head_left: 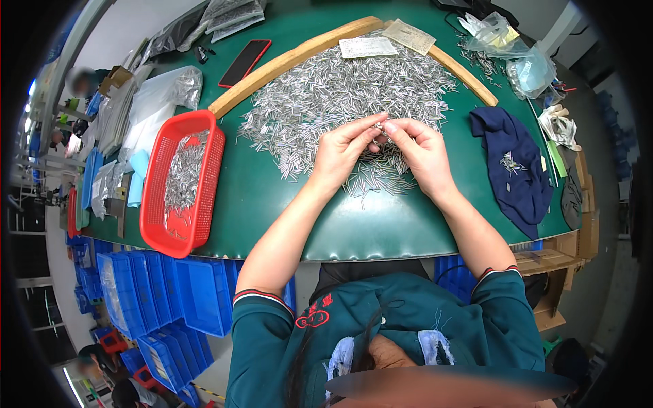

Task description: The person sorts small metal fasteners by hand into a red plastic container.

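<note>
A broad heap of small silver metal pins point(320, 95) lies spread over the green table. Just above its near edge, my left hand point(341, 151) and my right hand point(423, 153) meet at the fingertips. Both are closed in a pinch, with a few metal pins point(382, 138) between the fingers; how many each one grips is too small to tell. More loose pins point(381, 178) lie on the table beneath the hands.
Wooden strips point(292, 60) border the heap's far side, with paper slips point(368, 47) on it. A red basket point(219, 156) of pins stands left, near a phone point(245, 63). On the right lies navy cloth point(510, 139) bearing pins. Blue bins point(204, 299) sit below the table.
</note>
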Motion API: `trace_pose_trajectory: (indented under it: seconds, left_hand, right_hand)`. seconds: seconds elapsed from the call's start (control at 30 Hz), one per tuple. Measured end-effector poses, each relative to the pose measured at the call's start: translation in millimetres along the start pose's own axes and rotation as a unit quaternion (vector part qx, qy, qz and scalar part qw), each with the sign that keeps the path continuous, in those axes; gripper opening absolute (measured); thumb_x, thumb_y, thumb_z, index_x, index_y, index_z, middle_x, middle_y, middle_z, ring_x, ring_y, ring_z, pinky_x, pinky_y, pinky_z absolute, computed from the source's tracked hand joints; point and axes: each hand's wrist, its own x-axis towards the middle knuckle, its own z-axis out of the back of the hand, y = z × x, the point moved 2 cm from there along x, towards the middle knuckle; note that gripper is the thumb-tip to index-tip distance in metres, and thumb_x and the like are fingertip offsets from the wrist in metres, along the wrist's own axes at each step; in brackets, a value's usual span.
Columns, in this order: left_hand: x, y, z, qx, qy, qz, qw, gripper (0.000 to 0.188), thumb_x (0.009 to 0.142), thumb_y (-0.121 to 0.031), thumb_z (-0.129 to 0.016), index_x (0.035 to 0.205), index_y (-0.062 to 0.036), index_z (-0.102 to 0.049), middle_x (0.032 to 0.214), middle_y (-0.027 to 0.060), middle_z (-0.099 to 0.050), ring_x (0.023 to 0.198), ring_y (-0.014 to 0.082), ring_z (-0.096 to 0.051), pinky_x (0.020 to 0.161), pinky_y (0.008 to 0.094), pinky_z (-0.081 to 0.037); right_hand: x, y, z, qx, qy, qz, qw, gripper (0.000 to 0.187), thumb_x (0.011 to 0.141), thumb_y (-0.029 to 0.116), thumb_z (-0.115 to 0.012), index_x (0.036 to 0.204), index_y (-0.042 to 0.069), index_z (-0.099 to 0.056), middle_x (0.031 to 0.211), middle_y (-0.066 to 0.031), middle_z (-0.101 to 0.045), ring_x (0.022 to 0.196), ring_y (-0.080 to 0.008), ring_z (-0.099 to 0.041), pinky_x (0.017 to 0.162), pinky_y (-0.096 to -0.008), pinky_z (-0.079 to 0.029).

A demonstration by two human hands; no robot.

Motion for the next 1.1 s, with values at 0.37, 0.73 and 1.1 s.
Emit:
trace_pose_trajectory:
  seconds: [0.37,0.73,1.1]
  left_hand:
    - [-0.6,2.6,0.2,0.036,-0.006,-0.023,0.999,0.027,0.083,-0.007,-0.052,0.11,-0.0074,-0.057,0.093,0.0075,-0.061,0.07,0.0087,-0.058,0.066,0.0208,-0.047]
    - [-1.0,2.7,-0.9,0.037,-0.011,-0.021,0.999,0.027,0.083,-0.006,-0.052,0.109,-0.0068,-0.057,0.093,0.0073,-0.061,0.07,0.0086,-0.059,0.065,0.0206,-0.047]
    - [-2.3,-2.0,-3.2,0.11,-0.01,-0.046,0.993,0.027,0.083,-0.006,-0.052,0.11,-0.0086,-0.057,0.091,0.0071,-0.061,0.07,0.0099,-0.06,0.064,0.0209,-0.048]
  right_hand:
    - [-0.8,3.8,-2.5,-0.021,-0.011,0.053,0.998,0.017,0.085,0.011,-0.053,0.093,-0.002,-0.059,0.081,-0.0035,-0.06,0.074,-0.0059,-0.054,0.067,-0.0184,-0.043]
    - [0.0,-0.8,-0.6,-0.025,-0.019,0.05,0.998,0.017,0.085,0.012,-0.053,0.093,-0.002,-0.06,0.08,-0.0025,-0.06,0.074,-0.0051,-0.054,0.067,-0.0179,-0.043]
    - [1.5,0.8,0.9,-0.041,-0.013,0.035,0.998,0.017,0.084,0.014,-0.055,0.089,-0.002,-0.06,0.077,-0.0025,-0.061,0.071,-0.0048,-0.053,0.064,-0.0175,-0.042]
